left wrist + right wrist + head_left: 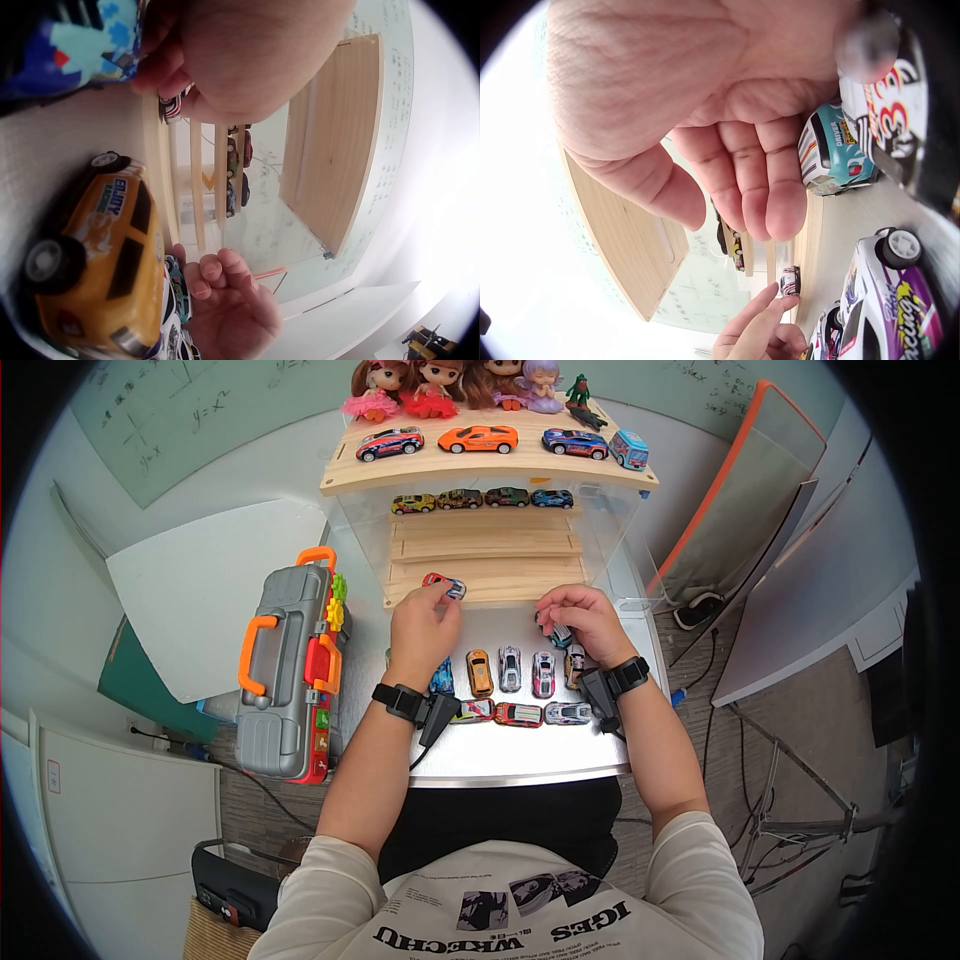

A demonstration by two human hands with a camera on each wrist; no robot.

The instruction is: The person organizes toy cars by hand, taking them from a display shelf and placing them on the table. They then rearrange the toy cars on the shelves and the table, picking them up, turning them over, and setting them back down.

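My left hand (425, 628) pinches a red-and-white toy car (447, 586) at the front of the lowest wooden step (500, 582). In the right wrist view, that same car (790, 282) shows at the left fingertips. My right hand (592, 622) hovers over the table with loosely bent fingers, beside a teal-and-white toy car (832, 154). The right palm (727, 67) holds nothing. Below the hands stand an orange toy car (480, 672), a silver one (510, 669) and a white-and-pink one (543, 674). A blue car (82, 45) lies close by the left wrist.
Several small cars (460, 499) line the upper step inside the clear-sided display case. On its wooden top (430, 470) are larger cars and dolls (432, 390). A grey toolbox (285, 670) with orange handles stands on the left. More cars (519, 715) lie near the table's front edge.
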